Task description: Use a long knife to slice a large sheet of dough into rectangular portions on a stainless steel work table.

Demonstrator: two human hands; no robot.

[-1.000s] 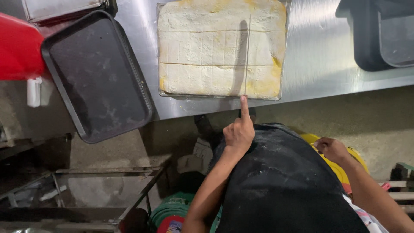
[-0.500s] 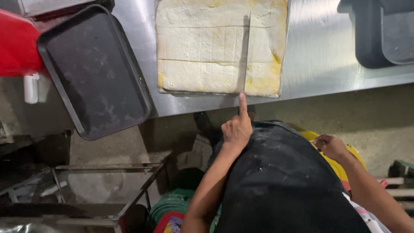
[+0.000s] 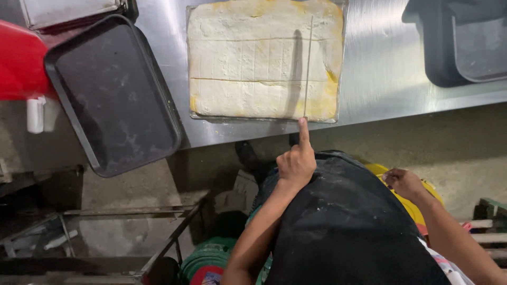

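Note:
A pale rectangular slab of dough [image 3: 248, 68], scored with faint lines and yellowish at its edges, lies on the steel table [image 3: 380, 79]. A thin straight blade [image 3: 308, 63], seen edge-on, runs across the slab near its right side and casts a dark shadow to its left. My left hand [image 3: 296, 163] is curled below the table's front edge, its index finger pointing up to the blade's near end. My right hand [image 3: 404, 182] hangs low beside my dark floury apron [image 3: 343, 227], fingers curled, just above a yellow object [image 3: 417, 206].
A dark empty baking tray [image 3: 113, 97] overhangs the table's left edge. A red container [image 3: 18, 60] sits further left, and a dark tub [image 3: 459, 45] at the back right. Under the table are a metal frame [image 3: 132, 214], green and red lids [image 3: 206, 261] and the concrete floor.
Almost nothing differs. The view shifts slightly, and my left hand stays at the near end of the blade.

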